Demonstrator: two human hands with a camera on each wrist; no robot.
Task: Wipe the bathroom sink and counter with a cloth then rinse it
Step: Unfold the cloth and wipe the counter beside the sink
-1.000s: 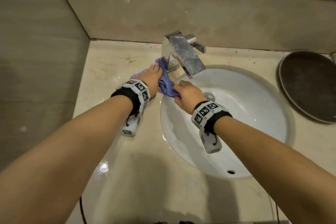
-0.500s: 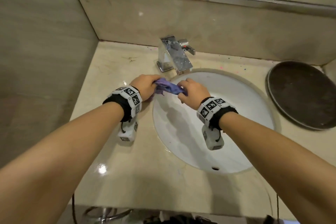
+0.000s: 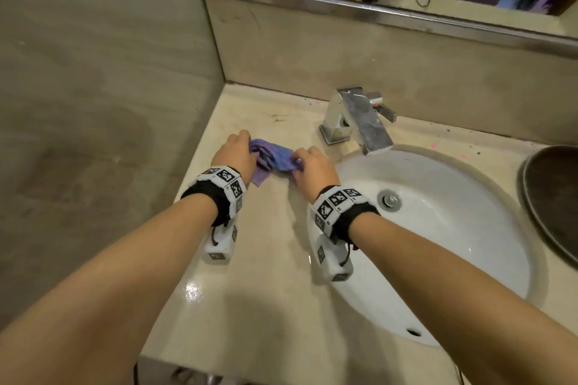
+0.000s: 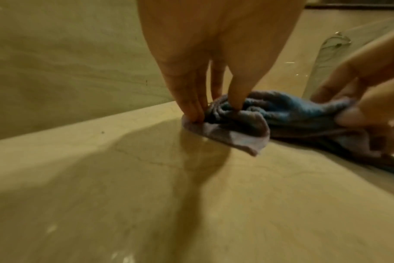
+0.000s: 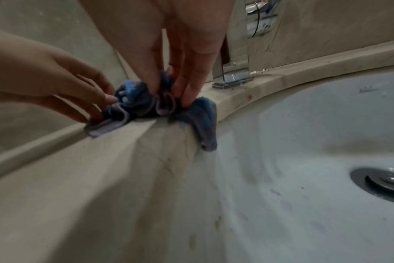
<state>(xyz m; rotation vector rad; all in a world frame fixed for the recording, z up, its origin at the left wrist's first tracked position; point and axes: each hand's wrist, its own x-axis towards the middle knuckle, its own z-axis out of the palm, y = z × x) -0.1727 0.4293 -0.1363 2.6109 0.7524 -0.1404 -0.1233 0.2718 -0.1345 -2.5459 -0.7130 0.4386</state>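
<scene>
cloth (image 3: 272,159) on counter (image 3: 250,259) | left of sink (image 3: 488,247) | faucet (image 3: 359,119) behind

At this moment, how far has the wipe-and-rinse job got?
Done: cannot tell. In hand: left hand and right hand pinch the bunched cloth on the counter left of the sink. Left: rinsing; no water runs from the faucet.

Beige marble counter (image 3: 269,291); on it a bunched purple cloth (image 3: 272,159), chrome faucet (image 3: 356,122), dark round tray (image 3: 556,197).
</scene>
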